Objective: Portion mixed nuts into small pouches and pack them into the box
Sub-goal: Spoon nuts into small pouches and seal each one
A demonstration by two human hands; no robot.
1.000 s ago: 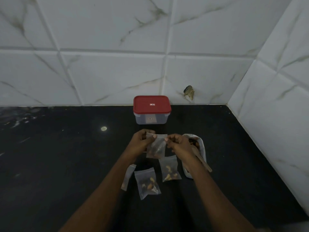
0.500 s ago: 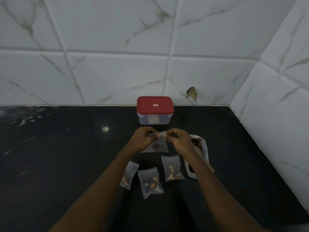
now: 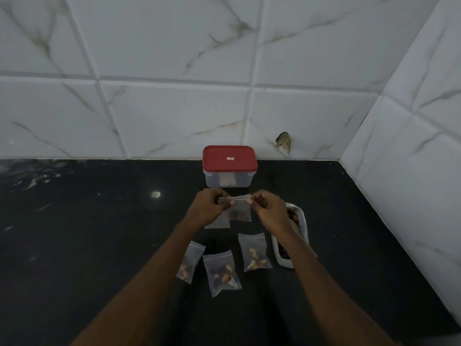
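Head camera looks down on a dark bench [image 3: 99, 245], and both forearms come in from the near edge.

Nearest to that edge, three filled pouches lie flat between the forearms in a loose row. They are close together but do not touch. The left pouch [image 3: 190, 262] lies tilted just beside the left forearm. The middle pouch [image 3: 222, 273] is the closest to the near edge. The right pouch [image 3: 254, 252] lies a little farther in. Nuts show through the clear plastic of each one.

To the right of them stands a white container of mixed nuts [image 3: 300, 221], partly hidden by the right forearm. A wooden handle [image 3: 311, 250] sticks out of it.

Farther in, the left hand [image 3: 209, 208] and the right hand [image 3: 270, 211] meet above the bench. The fingers [image 3: 230, 203] of each hand pinch the top strip of the held pouch [image 3: 240, 211], one hand at each end. The pouch hangs down between them with some dark nuts at its bottom. A flat clear pouch [image 3: 218, 223] shows just under the left hand. I cannot tell if it lies on the bench.

Beyond the hands, the box [image 3: 229, 179] stands at the far edge of the bench against the tiled wall [image 3: 174, 108]. Its red lid [image 3: 229, 159] is on.
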